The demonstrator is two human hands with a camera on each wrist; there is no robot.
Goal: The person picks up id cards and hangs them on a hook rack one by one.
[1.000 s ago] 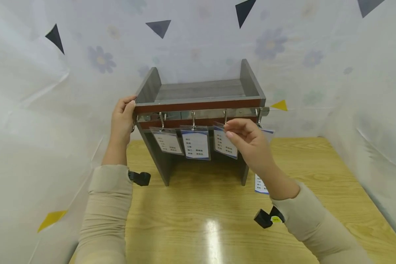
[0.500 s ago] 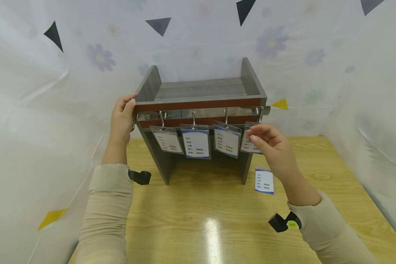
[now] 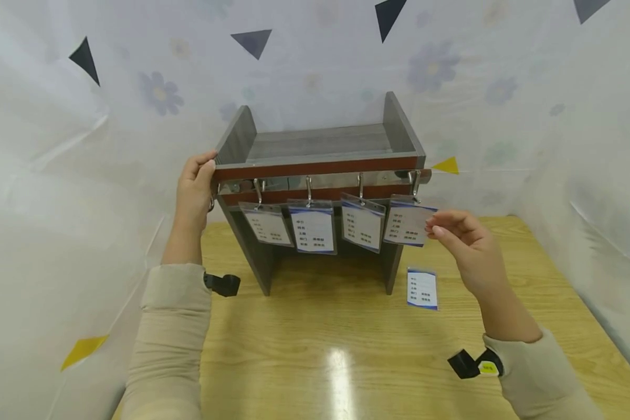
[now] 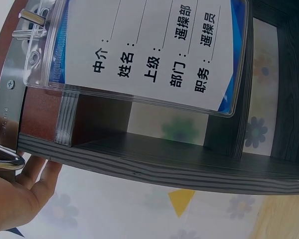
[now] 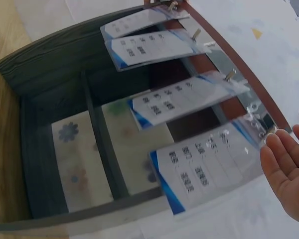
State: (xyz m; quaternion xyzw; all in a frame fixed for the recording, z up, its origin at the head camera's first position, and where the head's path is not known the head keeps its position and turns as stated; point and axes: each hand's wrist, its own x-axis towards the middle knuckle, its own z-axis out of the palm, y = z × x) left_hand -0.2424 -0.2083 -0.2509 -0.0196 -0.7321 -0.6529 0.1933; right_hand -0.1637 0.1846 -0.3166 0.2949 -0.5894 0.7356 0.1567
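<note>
My left hand (image 3: 193, 189) grips the upper left corner of a grey wooden shelf (image 3: 320, 141); its fingers (image 4: 46, 184) lie against the side board in the left wrist view. Along the shelf's front runs a metal hook rail (image 3: 333, 181). From its hooks hang several clear badge holders with white-and-blue cards, among them the leftmost badge (image 3: 266, 226) and the rightmost badge (image 3: 406, 224). My right hand (image 3: 472, 251) is beside the rightmost badge's right edge, fingers loosely bent; whether the fingertips touch it I cannot tell. The right wrist view shows that hand (image 5: 291, 174) near the badge's top.
A loose white-and-blue card (image 3: 422, 289) lies flat on the wooden table (image 3: 294, 344), right of the shelf. Behind and at both sides hang pale sheets (image 3: 320, 70) with flower prints and triangles. The shelf's open lower part faces me.
My right hand has moved rightward from the third badge, past the front of the rightmost badge, to its right edge. The loose card is now uncovered. My left hand has stayed in place.
</note>
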